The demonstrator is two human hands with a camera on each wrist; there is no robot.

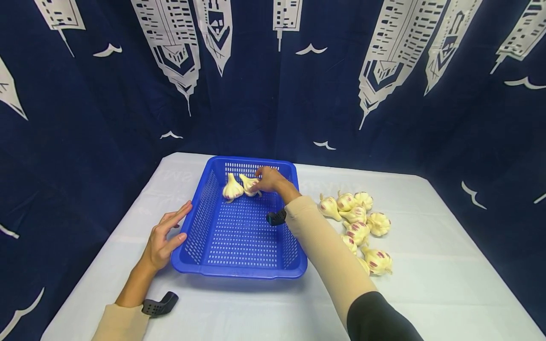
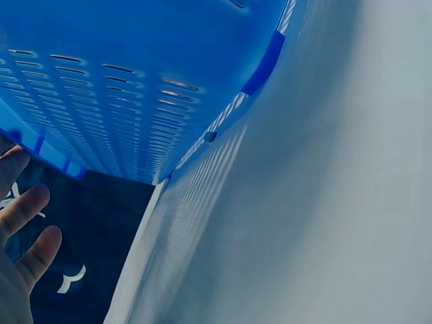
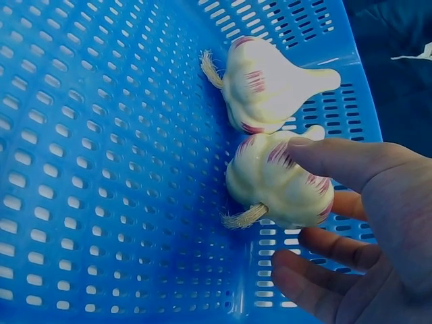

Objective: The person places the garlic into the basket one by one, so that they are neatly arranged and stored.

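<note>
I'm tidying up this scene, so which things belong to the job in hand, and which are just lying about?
Part of the job:
blue basket, left hand at its rim
garlic bulb touched by right hand
neighbouring bulb in the basket
loose bulbs on the table, probably

Just around it:
white table cover
dark blue patterned curtain
black wrist devices, worn

Blue basket (image 1: 239,273): near-left floor free from above; right hand (image 1: 271,180), garlic bulbs (image 1: 232,189) block far end; sleeve (image 1: 328,251) bars right rim, left hand (image 1: 160,242) left rim.

No text, label, brand, number or sign can be read.
</note>
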